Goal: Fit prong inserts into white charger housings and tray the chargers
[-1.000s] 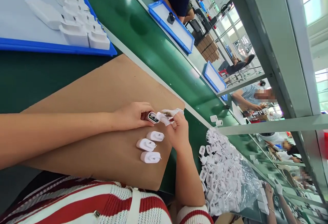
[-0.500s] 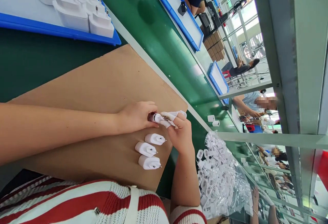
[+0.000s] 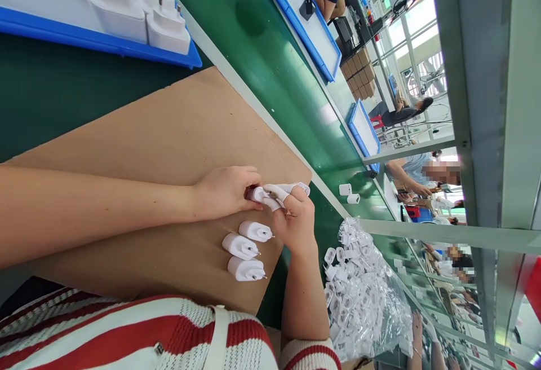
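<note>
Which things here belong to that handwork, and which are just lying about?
Seems part of the job:
White plug unit, between left hand and right hand
Three white plugs on the brown board
White parts in clear plastic
White plugs in the near blue tray

Probably just lying about:
Far blue tray, with a black item
Cardboard boxes

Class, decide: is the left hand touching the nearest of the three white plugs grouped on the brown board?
Apart: the head view shows a bare strip of brown board between the left hand and the nearest plug.
</note>
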Motion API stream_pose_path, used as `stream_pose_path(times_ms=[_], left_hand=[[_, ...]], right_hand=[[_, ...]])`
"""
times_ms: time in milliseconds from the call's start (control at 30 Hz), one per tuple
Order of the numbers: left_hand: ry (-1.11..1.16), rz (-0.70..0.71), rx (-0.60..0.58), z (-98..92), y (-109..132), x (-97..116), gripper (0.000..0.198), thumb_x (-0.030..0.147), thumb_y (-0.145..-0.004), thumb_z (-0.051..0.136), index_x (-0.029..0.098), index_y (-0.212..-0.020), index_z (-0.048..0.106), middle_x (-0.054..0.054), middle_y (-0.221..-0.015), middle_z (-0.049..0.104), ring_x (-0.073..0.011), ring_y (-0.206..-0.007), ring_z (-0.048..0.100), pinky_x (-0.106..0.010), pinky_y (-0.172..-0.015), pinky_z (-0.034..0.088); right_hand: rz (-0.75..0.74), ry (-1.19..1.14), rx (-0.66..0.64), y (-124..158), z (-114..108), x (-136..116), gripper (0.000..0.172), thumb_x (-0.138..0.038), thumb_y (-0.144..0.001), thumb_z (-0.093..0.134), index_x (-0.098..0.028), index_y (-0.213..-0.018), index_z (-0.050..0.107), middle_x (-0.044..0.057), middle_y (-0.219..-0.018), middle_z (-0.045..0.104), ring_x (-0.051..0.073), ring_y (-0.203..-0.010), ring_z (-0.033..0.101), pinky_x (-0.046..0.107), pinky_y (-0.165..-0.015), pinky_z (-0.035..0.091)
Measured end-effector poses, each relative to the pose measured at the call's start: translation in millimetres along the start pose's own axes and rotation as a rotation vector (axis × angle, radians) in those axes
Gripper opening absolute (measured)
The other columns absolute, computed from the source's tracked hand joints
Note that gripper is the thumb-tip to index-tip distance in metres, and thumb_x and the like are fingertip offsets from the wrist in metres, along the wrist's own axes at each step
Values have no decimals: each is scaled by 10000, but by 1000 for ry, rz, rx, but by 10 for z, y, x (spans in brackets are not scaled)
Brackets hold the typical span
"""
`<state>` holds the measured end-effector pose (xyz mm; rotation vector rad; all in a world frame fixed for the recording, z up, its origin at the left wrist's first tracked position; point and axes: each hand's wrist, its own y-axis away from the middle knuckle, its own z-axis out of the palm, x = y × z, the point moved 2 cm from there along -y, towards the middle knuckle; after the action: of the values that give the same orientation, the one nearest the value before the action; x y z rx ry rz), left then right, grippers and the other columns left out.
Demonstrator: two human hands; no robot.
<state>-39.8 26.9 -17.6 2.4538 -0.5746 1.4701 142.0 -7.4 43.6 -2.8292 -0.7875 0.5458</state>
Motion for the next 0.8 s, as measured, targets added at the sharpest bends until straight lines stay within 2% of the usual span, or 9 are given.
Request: stream_pose_path(times_ms=[233, 400, 467, 567, 667, 800], left_hand=[[6, 4, 2, 6, -8, -9, 291, 405, -790, 807, 184, -773, 619, -11, -839, 622, -171, -709, 575, -298, -635, 374], [7, 12, 8, 10, 3, -8, 299, 423, -795, 791, 186, -764, 611, -10, -843, 620, -169, -703, 575, -297, -635, 363], [10, 13, 8, 5, 14, 0, 310, 439, -808, 769, 188, -757, 596, -11, -845, 618, -168, -702, 573, -297, -632, 355], [6, -3, -2, -7, 27, 24, 324, 459, -812, 745, 189, -743, 579, -14, -844, 616, -169, -707, 571, -298, -627, 346], [4, -33, -7, -18, 29, 46, 329, 463, -786, 740, 190, -718, 568, -12, -830, 614, -174, -724, 577, -298, -627, 347], [42, -64, 8, -21, 11, 51, 340, 489, -723, 757, 194, -721, 586, -3, -819, 626, -178, -736, 590, -294, -636, 373]], right_hand=[[-23, 40, 6, 11, -6, 8, 443, -29, -834, 529, -241, -1125, 788, 86, -982, 694, 247, -936, 651, 392, -854, 546], [-63, 52, -3, 0, -3, -6, 464, -28, -833, 530, -252, -1145, 790, 60, -929, 686, 217, -872, 640, 351, -807, 535], [-75, 88, -15, -16, -2, -16, 458, -13, -809, 517, -250, -1086, 794, 46, -894, 677, 202, -833, 619, 332, -781, 517], [-90, 169, -35, -58, -19, -41, 334, -10, -770, 530, -226, -864, 767, 29, -786, 615, 180, -740, 559, 296, -682, 451], [-62, 268, -131, -126, -54, -87, 213, -38, -765, 592, -218, -681, 669, 12, -720, 546, 161, -679, 503, 278, -599, 358], [20, 378, -293, -232, -126, -220, 191, -65, -760, 649, -212, -643, 616, 0, -721, 531, 144, -646, 476, 281, -561, 277]])
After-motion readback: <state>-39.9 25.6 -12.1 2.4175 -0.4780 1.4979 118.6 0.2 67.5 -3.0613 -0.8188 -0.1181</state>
